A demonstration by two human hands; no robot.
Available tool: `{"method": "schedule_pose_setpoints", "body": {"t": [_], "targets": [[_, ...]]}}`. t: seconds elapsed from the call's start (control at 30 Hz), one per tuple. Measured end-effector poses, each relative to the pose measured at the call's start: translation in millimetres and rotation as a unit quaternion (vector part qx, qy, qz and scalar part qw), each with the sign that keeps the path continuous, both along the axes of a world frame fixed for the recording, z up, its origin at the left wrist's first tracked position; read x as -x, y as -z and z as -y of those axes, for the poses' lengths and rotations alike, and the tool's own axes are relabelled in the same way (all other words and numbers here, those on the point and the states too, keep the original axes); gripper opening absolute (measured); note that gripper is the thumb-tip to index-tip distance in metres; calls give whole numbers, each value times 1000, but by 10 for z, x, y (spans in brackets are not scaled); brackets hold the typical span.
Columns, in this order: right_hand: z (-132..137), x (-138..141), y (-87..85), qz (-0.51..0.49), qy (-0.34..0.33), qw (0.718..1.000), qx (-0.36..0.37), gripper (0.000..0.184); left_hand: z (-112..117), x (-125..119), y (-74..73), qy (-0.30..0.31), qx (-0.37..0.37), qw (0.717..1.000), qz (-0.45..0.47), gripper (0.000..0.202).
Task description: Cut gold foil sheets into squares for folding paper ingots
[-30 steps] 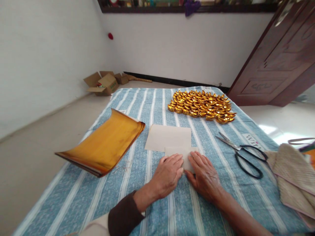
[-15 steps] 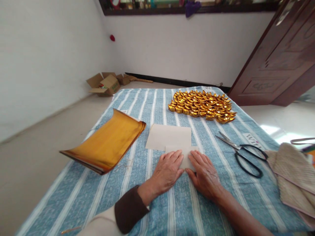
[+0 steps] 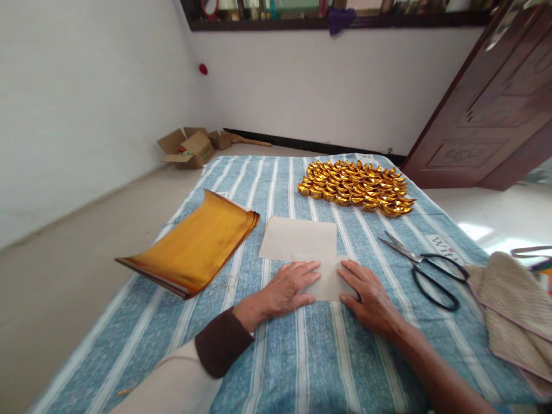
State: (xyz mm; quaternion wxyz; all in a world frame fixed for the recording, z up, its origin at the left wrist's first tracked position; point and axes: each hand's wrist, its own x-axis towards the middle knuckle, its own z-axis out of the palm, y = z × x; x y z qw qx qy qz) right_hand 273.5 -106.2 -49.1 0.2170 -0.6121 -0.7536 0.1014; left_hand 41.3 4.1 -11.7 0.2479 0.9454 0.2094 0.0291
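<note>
My left hand [image 3: 288,285] lies flat with fingers stretched out on the left edge of a small pale folded paper [image 3: 328,278]. My right hand [image 3: 366,290] presses flat on the paper's right edge. Between the two hands the paper shows bare. Just beyond it a larger pale sheet [image 3: 298,238] lies flat on the blue striped cloth [image 3: 276,356]. Neither hand grips anything.
A curled stack of gold foil sheets [image 3: 194,246] lies at the left. Several folded gold ingots [image 3: 357,186] are heaped at the far end. Black-handled scissors [image 3: 426,270] lie at the right, next to a beige woven mat [image 3: 513,310]. Cardboard boxes [image 3: 190,147] sit on the floor; a brown door [image 3: 487,109] stands open.
Both hands have slid apart along the small folded paper, left hand leftward and right hand rightward, baring its middle. The view has tipped slightly.
</note>
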Motion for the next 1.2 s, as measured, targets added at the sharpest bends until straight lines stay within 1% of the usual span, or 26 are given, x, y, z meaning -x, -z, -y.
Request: {"method": "schedule_pose_setpoints", "body": {"t": [0.2, 0.33, 0.47, 0.63, 0.77, 0.83, 0.93, 1.0, 1.03, 1.13, 1.2], "targets": [[-14, -176, 60, -24, 7, 1000, 7, 47, -186, 69, 28, 60, 82, 993, 58, 51], [-28, -252, 39, -30, 4, 999, 23, 50, -300, 87, 14, 99, 139, 982, 76, 59], [-32, -306, 10, -38, -7, 998, 42, 52, -368, 108, -35, 117, 184, 973, 76, 62], [-36, -354, -40, -63, -11, 996, 62, 52, -398, 110, -112, 130, 198, 970, 50, 59], [-10, -418, -139, -91, -17, 993, 79, 52, -404, 102, -165, 130, 201, 970, 45, 62], [10, -407, -195, -108, -6, 992, 65, 49, -396, 101, -184, 132, 197, 970, 53, 63], [12, -217, -255, -113, 30, 993, -15, 39, -369, 96, -208, 135, 175, 974, 58, 64], [-22, 30, -265, -81, 51, 993, -75, 37, -352, 83, -225, 131, 159, 977, 55, 65], [-49, 169, -259, -49, 55, 994, -85, 38, -346, 72, -234, 133, 156, 977, 55, 65], [-136, 516, -201, 45, 63, 996, -47, 50, -339, 35, -260, 159, 164, 972, 56, 66], [-166, 613, -143, 75, 73, 994, -28, 53, -338, 23, -269, 169, 167, 970, 57, 66]]}}
